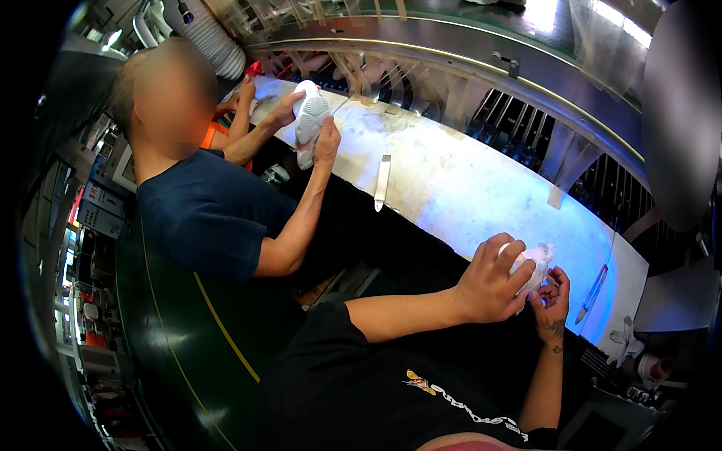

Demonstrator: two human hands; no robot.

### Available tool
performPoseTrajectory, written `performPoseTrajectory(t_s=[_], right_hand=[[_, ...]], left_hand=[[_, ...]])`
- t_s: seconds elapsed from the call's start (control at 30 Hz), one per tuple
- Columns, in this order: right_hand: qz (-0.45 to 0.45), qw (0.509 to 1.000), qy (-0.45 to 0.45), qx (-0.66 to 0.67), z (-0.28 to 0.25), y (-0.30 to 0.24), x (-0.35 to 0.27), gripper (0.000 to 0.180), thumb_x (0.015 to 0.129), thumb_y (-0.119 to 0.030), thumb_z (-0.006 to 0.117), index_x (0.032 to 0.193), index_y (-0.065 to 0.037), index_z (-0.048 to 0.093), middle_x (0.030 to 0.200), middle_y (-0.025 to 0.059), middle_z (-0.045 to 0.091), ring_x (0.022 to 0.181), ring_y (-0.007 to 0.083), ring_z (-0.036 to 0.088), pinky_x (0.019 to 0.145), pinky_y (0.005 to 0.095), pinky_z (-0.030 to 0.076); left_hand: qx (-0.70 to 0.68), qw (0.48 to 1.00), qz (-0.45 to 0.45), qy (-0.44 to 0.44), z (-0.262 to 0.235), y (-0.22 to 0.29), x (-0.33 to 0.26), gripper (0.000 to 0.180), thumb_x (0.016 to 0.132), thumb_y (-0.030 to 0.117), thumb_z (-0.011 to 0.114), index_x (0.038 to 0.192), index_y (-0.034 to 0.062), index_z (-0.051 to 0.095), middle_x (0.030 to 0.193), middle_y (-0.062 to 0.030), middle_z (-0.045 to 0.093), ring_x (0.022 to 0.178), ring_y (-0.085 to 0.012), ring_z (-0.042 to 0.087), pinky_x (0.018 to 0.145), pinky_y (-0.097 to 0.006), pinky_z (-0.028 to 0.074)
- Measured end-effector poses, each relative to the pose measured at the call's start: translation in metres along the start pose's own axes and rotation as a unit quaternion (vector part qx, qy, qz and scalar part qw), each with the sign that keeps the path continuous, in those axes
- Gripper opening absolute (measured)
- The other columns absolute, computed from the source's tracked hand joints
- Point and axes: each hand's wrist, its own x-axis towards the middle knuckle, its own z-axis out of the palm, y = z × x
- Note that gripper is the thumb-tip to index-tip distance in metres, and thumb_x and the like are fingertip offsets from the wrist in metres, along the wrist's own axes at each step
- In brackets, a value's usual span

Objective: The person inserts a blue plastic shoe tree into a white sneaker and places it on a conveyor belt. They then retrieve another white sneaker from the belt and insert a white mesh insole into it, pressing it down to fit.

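My left hand (492, 282) is wrapped round a white bundle (535, 263) with a crumpled, thin-looking edge. Its kind is partly hidden by my fingers. At the bundle's lower right side, my right hand (553, 304) has curled fingers and thumb pinching its edge. Both hands are over the near edge of the pale work table (481, 203). Just right of them on the tabletop lies a slim pen-like tool or brush (593, 295) with a red end.
On my left, a co-worker in a dark shirt holds a white shoe (310, 120), sole showing. A flat white strip-like tool (383, 183) lies on the table between us. Behind runs a metal-framed machine (481, 60) with hanging clear strips and rollers. White gloves (626, 342) hang at the right.
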Motion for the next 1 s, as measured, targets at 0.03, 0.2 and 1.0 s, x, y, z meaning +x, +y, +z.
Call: performPoseTrajectory(t_s=[0.03,0.2,1.0], right_hand=[[-0.004,1.0,-0.006,0.003,-0.001,0.002,-0.001,0.078,0.088,-0.002,0.078,0.155,0.004,0.039,0.14,0.0134,0.054,0.094,0.0122,0.06,0.092,0.0282,0.054],[-0.015,0.999,-0.04,0.011,-0.007,0.005,-0.002,0.075,0.087,-0.002,0.078,0.154,0.003,0.043,0.134,0.0103,0.058,0.097,0.0125,0.059,0.094,0.0291,0.053],[-0.027,0.999,-0.041,-0.019,-0.005,0.007,-0.004,0.058,0.092,-0.002,0.074,0.144,0.001,0.051,0.116,0.0056,0.062,0.098,0.0124,0.059,0.093,0.0303,0.052]], left_hand=[[0.002,1.0,0.003,0.0,-0.001,0.003,-0.001,0.056,0.073,0.018,0.082,0.124,0.0035,0.063,0.131,-0.0211,0.049,0.121,-0.0462,0.051,0.097,-0.055,0.05],[0.004,1.0,0.026,0.014,0.004,0.017,-0.009,0.057,0.072,0.017,0.082,0.125,0.0063,0.064,0.133,-0.0193,0.049,0.123,-0.0448,0.05,0.098,-0.055,0.049],[0.046,0.998,0.044,-0.008,0.007,0.016,-0.004,0.059,0.068,0.018,0.089,0.122,0.0114,0.065,0.135,-0.0194,0.047,0.124,-0.045,0.049,0.098,-0.054,0.049]])
